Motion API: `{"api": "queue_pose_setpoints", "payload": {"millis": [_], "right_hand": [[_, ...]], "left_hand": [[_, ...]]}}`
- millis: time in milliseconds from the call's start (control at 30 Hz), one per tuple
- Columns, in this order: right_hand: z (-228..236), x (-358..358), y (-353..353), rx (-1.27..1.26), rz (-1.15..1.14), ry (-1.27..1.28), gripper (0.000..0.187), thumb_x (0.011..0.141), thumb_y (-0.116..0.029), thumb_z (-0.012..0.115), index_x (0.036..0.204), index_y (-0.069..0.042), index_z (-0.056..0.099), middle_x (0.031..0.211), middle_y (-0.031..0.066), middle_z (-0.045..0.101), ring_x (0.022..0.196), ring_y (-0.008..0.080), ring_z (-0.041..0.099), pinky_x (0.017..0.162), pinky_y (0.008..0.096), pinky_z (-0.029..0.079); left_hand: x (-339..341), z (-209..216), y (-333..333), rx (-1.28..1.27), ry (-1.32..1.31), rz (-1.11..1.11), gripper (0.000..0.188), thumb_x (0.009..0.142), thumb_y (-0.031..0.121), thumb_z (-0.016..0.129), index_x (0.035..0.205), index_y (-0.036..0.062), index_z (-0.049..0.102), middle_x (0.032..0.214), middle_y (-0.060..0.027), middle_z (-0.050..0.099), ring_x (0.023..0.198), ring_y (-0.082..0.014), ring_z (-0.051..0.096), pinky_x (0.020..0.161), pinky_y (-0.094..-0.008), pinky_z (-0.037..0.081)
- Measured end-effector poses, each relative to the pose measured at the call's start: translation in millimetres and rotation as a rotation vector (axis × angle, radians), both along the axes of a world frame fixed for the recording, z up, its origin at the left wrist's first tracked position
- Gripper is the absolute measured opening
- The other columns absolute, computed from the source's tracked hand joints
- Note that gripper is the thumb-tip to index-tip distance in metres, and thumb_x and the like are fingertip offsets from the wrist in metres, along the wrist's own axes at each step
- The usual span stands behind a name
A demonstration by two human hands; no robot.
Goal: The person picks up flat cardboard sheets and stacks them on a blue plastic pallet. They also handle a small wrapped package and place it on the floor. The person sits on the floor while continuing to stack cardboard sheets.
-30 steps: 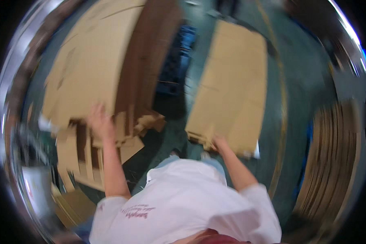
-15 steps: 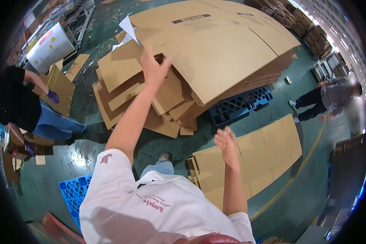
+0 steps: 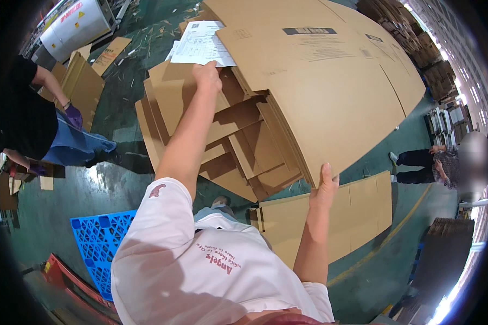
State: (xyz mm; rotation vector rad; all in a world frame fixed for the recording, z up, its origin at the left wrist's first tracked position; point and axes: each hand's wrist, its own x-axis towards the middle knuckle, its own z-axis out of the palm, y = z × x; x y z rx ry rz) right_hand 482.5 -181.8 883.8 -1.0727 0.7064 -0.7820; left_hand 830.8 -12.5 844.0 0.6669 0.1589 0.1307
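A printed white paper sheet lies beside the big stack of flattened cardboard boxes, over its lower flaps. My left hand is closed at the paper's near edge, pinching it. With the thumb on top, my right hand grips the near corner of the top cardboard sheet; its fingers are hidden beneath the edge. Between my hands, folded cardboard flaps stick out of the stack at several angles.
Another flat cardboard stack lies on the floor to the right. A blue plastic pallet and a red pallet jack are at lower left. One person in purple gloves stands left; another stands right.
My left hand has come onto the paper, which stood curled up before and now lies flatter. My right hand has risen from mid-air to the cardboard corner. The view has shifted.
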Motion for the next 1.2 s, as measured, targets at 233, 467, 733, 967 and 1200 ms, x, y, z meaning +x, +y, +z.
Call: {"api": "queue_pose_setpoints", "payload": {"millis": [233,467,733,967,1200], "right_hand": [[8.7,1.7,13.9,0.011,-0.032,0.064,0.057,0.076,-0.014,0.065,0.122,0.001,0.035,0.117,0.0113,0.047,0.105,0.0211,0.048,0.090,0.0324,0.040],[3.0,-5.7,-4.0,0.050,0.025,0.081,0.049,0.074,-0.014,0.065,0.115,0.003,0.043,0.107,0.0106,0.054,0.098,0.0201,0.053,0.086,0.0317,0.042],[23.7,7.7,-9.2,0.189,0.118,0.010,0.036,0.071,-0.008,0.065,0.104,0.002,0.055,0.099,0.0102,0.059,0.090,0.0191,0.056,0.080,0.0309,0.044],[47.2,12.5,-14.4,0.214,0.020,0.046,0.049,0.067,-0.016,0.070,0.105,0.004,0.048,0.089,0.0113,0.059,0.073,0.0195,0.057,0.060,0.0305,0.044],[-86.4,-153.9,-34.7,0.320,-0.121,0.062,0.048,0.087,-0.036,0.037,0.116,0.001,0.045,0.093,0.0136,0.061,0.071,0.0257,0.062,0.068,0.0311,0.046]], "left_hand": [[-13.0,1.8,8.9,0.023,0.017,-0.065,0.039,0.074,-0.009,0.049,0.110,0.0064,0.046,0.101,-0.0061,0.054,0.088,-0.0190,0.054,0.072,-0.0330,0.044],[-5.8,-4.1,9.5,0.170,-0.066,-0.125,0.040,0.079,0.013,0.059,0.116,0.0047,0.046,0.112,-0.0037,0.051,0.096,-0.0162,0.051,0.080,-0.0322,0.043],[64.3,-13.7,12.6,0.197,0.214,-0.731,0.044,0.078,0.021,0.061,0.116,0.0039,0.050,0.116,-0.0118,0.052,0.106,-0.0266,0.049,0.094,-0.0378,0.038],[76.7,39.2,-17.6,0.334,0.136,-0.907,0.046,0.079,0.030,0.060,0.115,0.0045,0.050,0.116,-0.0105,0.052,0.105,-0.0261,0.050,0.086,-0.0412,0.044],[101.2,-13.3,-19.7,0.347,0.076,-0.910,0.044,0.081,0.027,0.059,0.114,0.0004,0.050,0.112,-0.0098,0.055,0.100,-0.0249,0.053,0.085,-0.0381,0.045]]}}
